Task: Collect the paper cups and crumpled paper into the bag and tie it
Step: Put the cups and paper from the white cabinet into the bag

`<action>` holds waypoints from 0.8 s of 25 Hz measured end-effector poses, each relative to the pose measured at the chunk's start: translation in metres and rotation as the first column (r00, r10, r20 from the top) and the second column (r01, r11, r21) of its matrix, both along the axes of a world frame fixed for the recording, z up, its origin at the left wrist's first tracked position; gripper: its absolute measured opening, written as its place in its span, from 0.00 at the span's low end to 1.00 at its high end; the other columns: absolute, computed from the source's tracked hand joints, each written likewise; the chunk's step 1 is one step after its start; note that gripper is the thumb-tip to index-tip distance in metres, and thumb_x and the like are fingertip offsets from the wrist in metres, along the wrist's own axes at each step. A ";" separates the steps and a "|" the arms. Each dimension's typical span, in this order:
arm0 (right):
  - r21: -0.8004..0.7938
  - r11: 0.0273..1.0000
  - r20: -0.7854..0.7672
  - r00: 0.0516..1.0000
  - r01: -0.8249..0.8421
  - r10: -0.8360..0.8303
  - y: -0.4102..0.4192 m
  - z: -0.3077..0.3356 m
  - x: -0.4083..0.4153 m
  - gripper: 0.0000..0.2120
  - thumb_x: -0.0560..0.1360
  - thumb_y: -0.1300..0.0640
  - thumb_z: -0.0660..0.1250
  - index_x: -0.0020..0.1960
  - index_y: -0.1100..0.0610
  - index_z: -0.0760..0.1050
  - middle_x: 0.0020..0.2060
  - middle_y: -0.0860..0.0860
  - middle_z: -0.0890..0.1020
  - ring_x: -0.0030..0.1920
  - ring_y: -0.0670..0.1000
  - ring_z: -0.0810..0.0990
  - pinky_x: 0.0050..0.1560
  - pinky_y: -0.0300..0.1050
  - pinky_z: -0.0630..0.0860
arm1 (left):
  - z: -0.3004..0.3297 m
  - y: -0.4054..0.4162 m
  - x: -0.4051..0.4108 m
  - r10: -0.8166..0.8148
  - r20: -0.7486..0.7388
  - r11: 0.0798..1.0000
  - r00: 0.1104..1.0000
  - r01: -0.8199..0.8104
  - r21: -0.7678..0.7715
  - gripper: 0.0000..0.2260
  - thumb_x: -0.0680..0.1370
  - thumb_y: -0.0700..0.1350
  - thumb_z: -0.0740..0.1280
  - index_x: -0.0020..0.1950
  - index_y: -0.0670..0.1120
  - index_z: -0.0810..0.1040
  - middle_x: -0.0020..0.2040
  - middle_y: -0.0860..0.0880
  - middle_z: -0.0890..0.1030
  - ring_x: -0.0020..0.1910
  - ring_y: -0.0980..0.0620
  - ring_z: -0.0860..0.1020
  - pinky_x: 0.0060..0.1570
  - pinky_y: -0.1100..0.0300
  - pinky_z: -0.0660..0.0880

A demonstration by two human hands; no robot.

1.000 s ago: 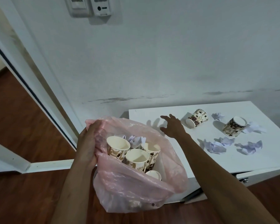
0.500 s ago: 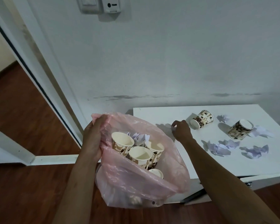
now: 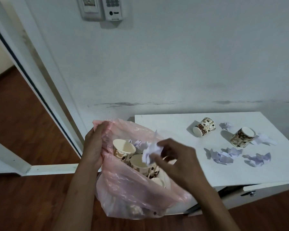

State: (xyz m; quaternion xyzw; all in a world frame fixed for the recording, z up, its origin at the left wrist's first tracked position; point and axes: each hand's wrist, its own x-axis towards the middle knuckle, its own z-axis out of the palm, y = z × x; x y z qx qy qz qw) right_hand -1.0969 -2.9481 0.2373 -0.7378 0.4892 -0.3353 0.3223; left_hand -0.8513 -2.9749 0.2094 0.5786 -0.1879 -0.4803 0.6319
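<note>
The table (image 3: 182, 129) is left with one scrap fewer than a second ago; two cups (image 3: 204, 126) and several paper balls (image 3: 221, 157) remain there. The pink bag (image 3: 128, 189) is gripped at its rim by the left hand (image 3: 93, 147). A crumpled paper (image 3: 149, 152), lifted from the table, is now pinched by the right hand (image 3: 177, 162) above the bag's mouth, so more collecting is due before tying.

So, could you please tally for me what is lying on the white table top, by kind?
Paper cups: 2
Crumpled paper pieces: 5
Total: 7
Not counted: the paper ball pinched in the right hand over the pink bag.
</note>
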 end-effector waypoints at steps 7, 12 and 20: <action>-0.102 0.994 -0.203 0.978 0.026 -0.046 -0.023 -0.050 0.032 0.15 0.74 0.51 0.71 0.60 0.50 0.80 0.51 0.46 0.85 0.43 0.45 0.82 0.49 0.37 0.77 | -0.002 -0.003 -0.001 -0.043 -0.018 0.999 0.999 0.043 0.008 0.14 0.69 0.57 0.76 0.45 0.48 0.80 0.32 0.45 0.76 0.27 0.47 0.74 0.28 0.58 0.68; 0.026 0.999 -0.261 0.965 -0.025 0.031 -0.027 -0.039 0.009 0.22 0.72 0.55 0.72 0.65 0.46 0.75 0.51 0.45 0.83 0.39 0.42 0.79 0.46 0.37 0.74 | 0.001 -0.002 -0.004 -0.036 -0.013 0.999 0.999 0.036 -0.010 0.12 0.73 0.53 0.74 0.51 0.47 0.81 0.35 0.48 0.81 0.30 0.48 0.78 0.28 0.60 0.74; 0.232 0.877 -0.530 0.811 0.421 -0.248 -0.043 -0.077 -0.045 0.07 0.73 0.59 0.64 0.37 0.57 0.71 0.37 0.55 0.78 0.46 0.61 0.81 0.33 0.42 0.68 | 0.006 -0.005 -0.007 -0.046 -0.053 0.999 0.998 0.045 -0.012 0.10 0.72 0.52 0.74 0.47 0.47 0.80 0.36 0.45 0.78 0.27 0.48 0.74 0.29 0.60 0.70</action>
